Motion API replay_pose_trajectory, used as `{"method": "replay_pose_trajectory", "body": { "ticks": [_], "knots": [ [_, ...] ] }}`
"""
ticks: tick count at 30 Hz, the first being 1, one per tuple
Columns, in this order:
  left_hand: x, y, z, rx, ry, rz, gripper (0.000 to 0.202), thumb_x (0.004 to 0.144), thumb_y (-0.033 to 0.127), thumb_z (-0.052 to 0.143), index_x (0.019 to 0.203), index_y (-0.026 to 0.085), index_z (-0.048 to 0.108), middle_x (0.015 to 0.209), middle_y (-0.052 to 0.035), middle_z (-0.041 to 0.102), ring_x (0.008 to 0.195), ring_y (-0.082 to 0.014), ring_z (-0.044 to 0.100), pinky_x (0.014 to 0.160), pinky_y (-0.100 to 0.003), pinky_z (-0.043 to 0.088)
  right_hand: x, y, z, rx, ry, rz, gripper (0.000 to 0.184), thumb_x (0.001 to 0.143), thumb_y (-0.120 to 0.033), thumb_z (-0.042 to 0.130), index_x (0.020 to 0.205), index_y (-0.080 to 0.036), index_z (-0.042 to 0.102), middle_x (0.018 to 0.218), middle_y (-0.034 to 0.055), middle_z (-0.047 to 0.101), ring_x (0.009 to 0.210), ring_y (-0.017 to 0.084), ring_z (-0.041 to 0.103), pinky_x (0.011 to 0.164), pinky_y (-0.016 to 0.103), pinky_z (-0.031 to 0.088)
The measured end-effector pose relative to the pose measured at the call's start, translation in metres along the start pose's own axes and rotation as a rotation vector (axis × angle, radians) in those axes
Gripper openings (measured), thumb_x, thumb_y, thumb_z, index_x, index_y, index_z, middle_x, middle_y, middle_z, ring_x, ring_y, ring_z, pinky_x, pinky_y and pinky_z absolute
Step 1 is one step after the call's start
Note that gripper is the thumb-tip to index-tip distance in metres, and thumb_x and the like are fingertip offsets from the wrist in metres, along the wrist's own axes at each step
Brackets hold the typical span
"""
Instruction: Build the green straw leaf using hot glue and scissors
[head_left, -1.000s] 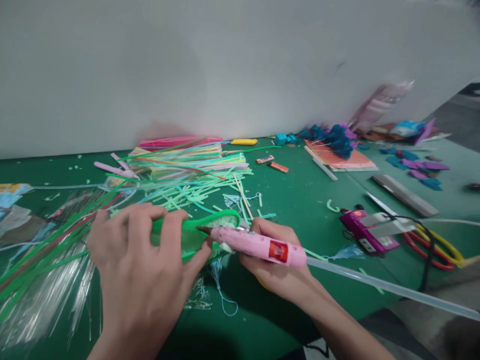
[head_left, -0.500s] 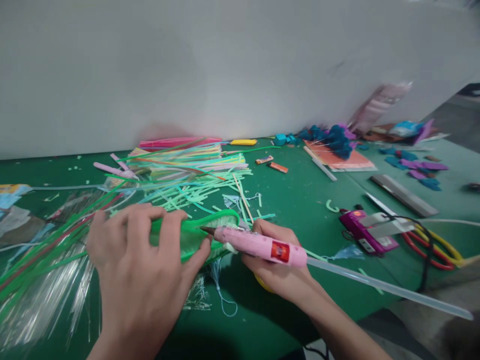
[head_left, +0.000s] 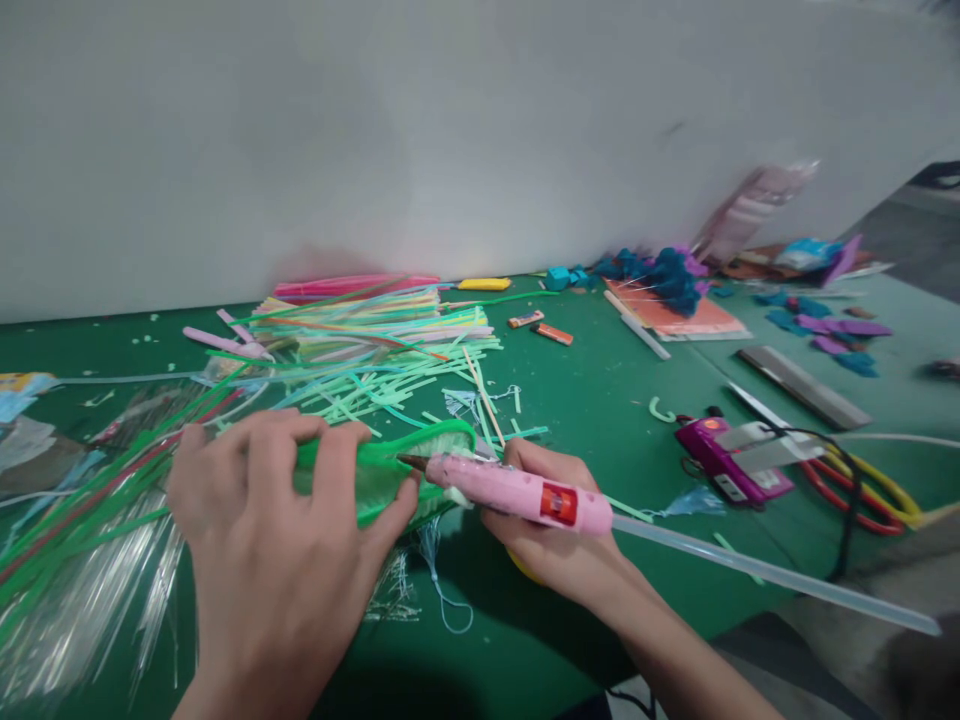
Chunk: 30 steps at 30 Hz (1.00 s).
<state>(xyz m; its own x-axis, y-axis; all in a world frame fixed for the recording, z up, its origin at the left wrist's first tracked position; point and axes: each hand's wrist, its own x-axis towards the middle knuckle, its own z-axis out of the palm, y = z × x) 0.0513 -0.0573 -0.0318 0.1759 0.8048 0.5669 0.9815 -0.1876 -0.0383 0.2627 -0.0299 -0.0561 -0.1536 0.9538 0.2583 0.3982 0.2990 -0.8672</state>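
Observation:
My left hand (head_left: 277,530) is closed around a green leaf-shaped piece (head_left: 420,440) with a raised rim and a pale, translucent inside. My right hand (head_left: 555,530) grips a pink glue gun (head_left: 510,490) with a red switch. Its dark nozzle points left, at the inner face of the green piece; whether it touches cannot be made out. A long clear glue stick (head_left: 772,573) sticks out of the gun's back end. Something yellow shows partly below my right hand. A light-blue tassel (head_left: 433,565) lies just under the green piece.
Colourful thin strips (head_left: 367,340) are heaped at the back near the wall. Clear and green strands (head_left: 97,570) spread at left. On the right lie a purple power box (head_left: 724,455), scissors (head_left: 862,490), a metal ruler-like bar (head_left: 802,385) and dark-blue pieces (head_left: 667,275). Two lighters (head_left: 551,333) lie mid-back.
The whole view has shifted very slightly. Both hands keep their hold, and the glue gun stays at nearly the same place against the green piece.

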Motion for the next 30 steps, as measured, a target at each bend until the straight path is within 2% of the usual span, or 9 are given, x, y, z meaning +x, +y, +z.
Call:
{"method": "replay_pose_trajectory", "body": {
  "ticks": [9,15,19,30],
  "knots": [
    [0.0,0.001,0.0,0.032,-0.007,0.015,0.036,0.09,0.047,0.06,0.117,0.024,0.059,0.116,-0.0181,0.057,0.12,-0.0468,0.054,0.111,-0.08,0.031,0.003,-0.006,0.003,0.019,-0.004,0.003,0.03,0.07,-0.026,0.06,0.059,-0.026,0.033,0.049,-0.0078,0.038,0.043,0.008,0.034,0.041,0.023,0.023],
    [0.004,0.003,0.007,0.029,0.177,0.057,0.041,0.086,0.054,0.062,0.104,0.018,0.067,0.105,-0.0188,0.059,0.107,-0.0461,0.057,0.103,-0.08,0.038,0.001,-0.002,0.002,-0.021,0.002,-0.017,0.03,0.07,-0.025,0.06,0.059,-0.026,0.032,0.048,-0.0082,0.036,0.042,0.007,0.031,0.04,0.023,0.02],
    [0.005,0.003,0.008,0.046,0.178,0.07,0.043,0.087,0.055,0.06,0.102,0.015,0.067,0.103,-0.0199,0.059,0.102,-0.0459,0.056,0.102,-0.08,0.039,0.0,-0.002,0.001,-0.029,0.014,-0.015,0.034,0.072,-0.027,0.061,0.058,-0.027,0.03,0.048,-0.0077,0.035,0.042,0.008,0.031,0.039,0.025,0.019],
    [0.005,0.003,0.008,0.056,0.18,0.064,0.042,0.086,0.056,0.061,0.103,0.018,0.067,0.103,-0.0178,0.058,0.102,-0.045,0.057,0.104,-0.077,0.04,0.0,0.008,-0.002,-0.063,0.026,-0.068,0.031,0.072,-0.027,0.058,0.059,-0.026,0.03,0.049,-0.0074,0.034,0.043,0.008,0.031,0.041,0.025,0.021]
  ]
}}
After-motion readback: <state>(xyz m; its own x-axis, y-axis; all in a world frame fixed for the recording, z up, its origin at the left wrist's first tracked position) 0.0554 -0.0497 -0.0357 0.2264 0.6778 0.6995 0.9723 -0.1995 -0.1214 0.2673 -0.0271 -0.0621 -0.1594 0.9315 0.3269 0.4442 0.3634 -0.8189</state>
